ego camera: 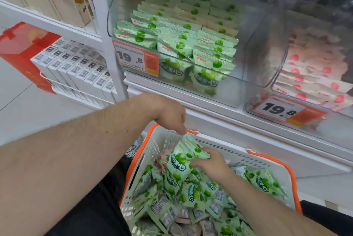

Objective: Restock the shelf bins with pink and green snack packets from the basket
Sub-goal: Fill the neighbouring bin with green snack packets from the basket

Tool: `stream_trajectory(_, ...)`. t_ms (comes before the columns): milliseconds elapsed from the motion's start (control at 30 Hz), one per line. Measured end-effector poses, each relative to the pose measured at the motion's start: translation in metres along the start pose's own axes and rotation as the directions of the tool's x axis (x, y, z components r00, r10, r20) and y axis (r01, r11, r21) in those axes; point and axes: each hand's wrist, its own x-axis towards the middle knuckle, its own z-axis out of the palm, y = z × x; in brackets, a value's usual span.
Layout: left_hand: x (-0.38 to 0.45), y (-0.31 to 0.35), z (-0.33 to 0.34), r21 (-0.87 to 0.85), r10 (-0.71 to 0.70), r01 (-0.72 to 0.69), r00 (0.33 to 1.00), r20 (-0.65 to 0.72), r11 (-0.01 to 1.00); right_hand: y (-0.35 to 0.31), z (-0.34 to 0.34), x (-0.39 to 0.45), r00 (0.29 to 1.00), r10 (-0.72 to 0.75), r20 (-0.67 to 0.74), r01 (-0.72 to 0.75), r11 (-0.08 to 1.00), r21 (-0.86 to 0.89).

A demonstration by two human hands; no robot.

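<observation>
White metal shelf unit (107,31) fills the far half of the view. On it, a clear plastic bin (254,48) centre, stocked with rows of green snack packets (183,42) standing on edge, top seams up, faces toward the viewer. Orange-and-white price tag (136,59) on the bin's left front reads "19.8"; small print is unreadable. To the right, a second clear plastic bin (277,86) with pink snack packets (313,75), stacked flat and blurred, and its own price tag (286,110), also "19.8".

Near and centre, a white perforated plastic basket with orange rim and handles (246,156), holding a loose pile of green packets (191,195) at mixed angles; some are back-side up showing barcodes, with a few pinkish ones low in the pile. Fronts show white Chinese lettering, brand not legible.

Left hand (170,113) pinches the top edge of a small bunch of green packets (183,157) above the basket's far-left part; long axis runs far-to-near, tilted, faces toward the viewer. Right hand (208,163) grips the same bunch from the right side, fingers curled.

Far left: red gift box (21,48) and white barcoded boxes (76,63) in a wire rack.
</observation>
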Motion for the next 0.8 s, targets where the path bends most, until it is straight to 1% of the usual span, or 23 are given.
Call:
stream_trajectory(67,-0.004,0.007,0.005,0.037,-0.032,0.031,0.999,0.030,0.999,-0.004,-0.022,-0.018,1.000,0.005,-0.017,-0.003,0.988,0.154)
stream_trajectory(133,-0.001,0.013,0.016,0.013,-0.010,0.010,0.998,0.056,1.000,-0.009,-0.038,-0.033,0.998,0.001,-0.059,0.014,0.968,0.251)
stream_trajectory(167,0.001,0.018,0.022,-0.043,0.026,-0.023,0.997,0.066,0.999,-0.013,-0.044,-0.040,0.998,-0.011,-0.055,0.026,0.961,0.277)
stream_trajectory(233,0.003,0.030,0.033,-0.241,0.114,-0.094,0.991,0.070,0.966,-0.022,-0.054,-0.056,0.998,-0.055,-0.043,0.066,0.941,0.333)
stream_trajectory(300,0.002,0.040,0.036,-0.465,0.164,-0.121,0.985,0.055,0.877,-0.027,-0.064,-0.067,0.994,-0.094,-0.058,0.110,0.915,0.389)
stream_trajectory(333,-0.002,0.045,0.036,-0.547,0.179,-0.136,0.983,0.027,0.826,-0.030,-0.068,-0.073,0.992,-0.096,-0.080,0.120,0.904,0.410)
stream_trajectory(400,-0.009,0.051,0.032,-0.642,0.193,-0.182,0.980,-0.053,0.745,-0.034,-0.073,-0.083,0.985,-0.123,-0.124,0.168,0.863,0.477)
stream_trajectory(467,-0.015,0.053,0.029,-0.689,0.199,-0.235,0.971,-0.132,0.686,-0.037,-0.077,-0.088,0.978,-0.150,-0.148,0.207,0.809,0.551)
stream_trajectory(533,-0.021,0.054,0.026,-0.717,0.188,-0.266,0.964,-0.189,0.644,-0.044,-0.080,-0.095,0.979,-0.115,-0.167,0.196,0.751,0.631)
stream_trajectory(600,-0.029,0.051,0.023,-0.762,0.199,-0.300,0.954,-0.225,0.574,-0.049,-0.085,-0.099,0.976,-0.084,-0.199,0.198,0.721,0.664)
stream_trajectory(667,-0.041,0.046,0.018,-0.822,0.200,-0.337,0.941,-0.274,0.459,-0.054,-0.089,-0.103,0.970,-0.063,-0.236,0.213,0.693,0.689)
stream_trajectory(767,-0.060,0.033,0.011,-0.900,0.171,-0.369,0.926,-0.336,0.232,-0.057,-0.093,-0.111,0.961,-0.050,-0.270,0.240,0.633,0.736)
stream_trajectory(800,-0.064,0.030,0.009,-0.905,0.171,-0.383,0.919,-0.355,0.185,-0.058,-0.094,-0.114,0.960,-0.051,-0.274,0.247,0.610,0.753)
